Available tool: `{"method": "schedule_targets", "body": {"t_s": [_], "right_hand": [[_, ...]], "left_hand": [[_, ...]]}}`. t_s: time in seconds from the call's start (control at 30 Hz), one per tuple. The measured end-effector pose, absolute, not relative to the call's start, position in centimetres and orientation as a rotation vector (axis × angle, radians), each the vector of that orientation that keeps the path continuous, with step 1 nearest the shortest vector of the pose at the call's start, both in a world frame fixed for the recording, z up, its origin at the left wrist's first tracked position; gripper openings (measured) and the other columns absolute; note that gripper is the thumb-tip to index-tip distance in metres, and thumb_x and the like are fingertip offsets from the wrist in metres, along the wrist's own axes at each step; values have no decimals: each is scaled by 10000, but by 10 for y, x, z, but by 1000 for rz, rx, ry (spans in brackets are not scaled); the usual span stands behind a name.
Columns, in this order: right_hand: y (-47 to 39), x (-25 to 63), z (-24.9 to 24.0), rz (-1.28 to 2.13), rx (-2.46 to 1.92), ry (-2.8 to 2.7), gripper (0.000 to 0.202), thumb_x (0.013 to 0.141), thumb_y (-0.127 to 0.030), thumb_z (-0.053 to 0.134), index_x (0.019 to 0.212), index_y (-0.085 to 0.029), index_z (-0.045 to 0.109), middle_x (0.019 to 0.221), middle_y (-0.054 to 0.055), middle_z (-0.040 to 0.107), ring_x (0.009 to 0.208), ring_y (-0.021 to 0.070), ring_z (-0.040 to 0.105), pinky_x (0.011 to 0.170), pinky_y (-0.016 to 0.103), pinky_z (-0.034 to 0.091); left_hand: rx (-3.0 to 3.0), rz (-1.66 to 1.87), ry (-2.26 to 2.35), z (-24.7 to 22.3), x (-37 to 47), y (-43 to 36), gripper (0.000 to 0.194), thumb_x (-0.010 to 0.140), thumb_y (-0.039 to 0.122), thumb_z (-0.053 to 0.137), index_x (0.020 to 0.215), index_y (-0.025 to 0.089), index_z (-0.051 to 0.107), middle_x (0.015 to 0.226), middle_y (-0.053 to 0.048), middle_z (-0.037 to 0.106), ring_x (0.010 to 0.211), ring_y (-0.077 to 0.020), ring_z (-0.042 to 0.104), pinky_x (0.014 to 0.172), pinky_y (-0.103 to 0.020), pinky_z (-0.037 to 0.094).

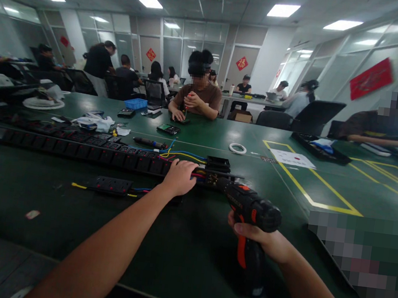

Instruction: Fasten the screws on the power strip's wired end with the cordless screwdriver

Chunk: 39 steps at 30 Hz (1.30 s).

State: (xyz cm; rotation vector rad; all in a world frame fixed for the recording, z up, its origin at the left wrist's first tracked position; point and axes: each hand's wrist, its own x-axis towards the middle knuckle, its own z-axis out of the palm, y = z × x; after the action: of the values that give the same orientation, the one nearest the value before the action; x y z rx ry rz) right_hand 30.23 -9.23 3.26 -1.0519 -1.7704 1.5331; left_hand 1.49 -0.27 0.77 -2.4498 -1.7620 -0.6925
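Note:
A long black power strip (118, 157) with rows of sockets lies across the green table. My left hand (180, 178) is closed over its right end, where coloured wires come out. In my right hand (257, 234) is a black and orange cordless drill (246, 205), gripped by the handle. The drill's nose points left at the end of the strip; whether its bit touches a screw is too dark to make out. Just behind the wires sits a small black housing (218, 164). A short socket piece (112, 186) with loose wires lies nearer to me.
Behind the strip are a black screwdriver-like tool (150, 143), a roll of white tape (237, 148) and plastic bags (93, 121). A black tray (320, 148) and a paper sheet (292, 158) lie at the right. A co-worker (199, 91) sits opposite, handling a small part.

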Motion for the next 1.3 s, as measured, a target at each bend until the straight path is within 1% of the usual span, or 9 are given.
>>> {"method": "schedule_targets", "body": {"t_s": [0.1,0.13,0.23,0.37,0.5,0.77,1.0,1.13,1.3], "right_hand": [[-92,301,34,1539,-1049,-1794,413,727,-538,813,914,-191,687,864,31,616,782,208,540,738,354,434],[-92,301,34,1541,-1047,-1788,419,721,-540,816,914,-191,686,860,29,615,778,207,537,731,352,433],[-91,300,32,1531,-1048,-1777,423,718,-532,819,927,-190,687,871,31,621,788,210,544,739,355,437],[-90,302,30,1519,-1056,-1789,414,727,-527,817,923,-185,692,882,38,632,799,216,557,754,364,446],[-91,303,31,1518,-1048,-1793,396,733,-523,811,907,-188,693,867,40,631,788,215,559,725,355,451],[-92,303,31,1517,-1068,-1767,418,709,-546,820,893,-194,691,833,28,626,763,210,558,710,348,453],[-92,303,31,1510,-1060,-1767,401,714,-523,828,899,-192,697,847,38,647,769,218,584,707,351,478],[-92,303,32,1521,-1082,-1762,435,704,-551,827,906,-189,696,852,35,640,764,210,573,687,341,465],[-92,303,33,1498,-1064,-1783,420,717,-543,823,907,-190,697,844,36,634,780,216,567,711,349,463]], "left_hand": [[-2471,-643,-1708,12,18,-4,455,952,273,551,1398,202,604,1461,-87,625,1399,-270,507,1278,-536,173],[-2470,-641,-1700,13,19,-5,454,959,282,549,1401,197,602,1463,-92,624,1397,-270,510,1280,-532,178],[-2482,-643,-1735,15,21,-6,469,974,328,553,1418,181,589,1458,-108,626,1378,-277,533,1257,-528,252],[-2499,-661,-1738,13,20,-6,491,982,382,560,1431,186,579,1473,-108,614,1386,-282,528,1254,-537,262],[-2499,-677,-1741,12,18,-6,499,978,388,568,1436,190,575,1480,-96,608,1391,-274,521,1253,-524,276],[-2413,-701,-1826,13,21,-10,481,973,405,571,1415,215,590,1467,-89,615,1385,-307,510,1257,-640,185],[-2437,-669,-1836,15,20,-10,485,978,412,562,1428,233,577,1484,-84,602,1399,-305,498,1260,-647,167],[-2448,-665,-1841,16,20,-11,489,977,411,559,1430,228,577,1483,-85,603,1405,-306,492,1261,-646,170],[-2453,-676,-1835,16,20,-11,485,976,407,566,1431,240,577,1482,-83,604,1403,-313,494,1260,-649,166]]}}
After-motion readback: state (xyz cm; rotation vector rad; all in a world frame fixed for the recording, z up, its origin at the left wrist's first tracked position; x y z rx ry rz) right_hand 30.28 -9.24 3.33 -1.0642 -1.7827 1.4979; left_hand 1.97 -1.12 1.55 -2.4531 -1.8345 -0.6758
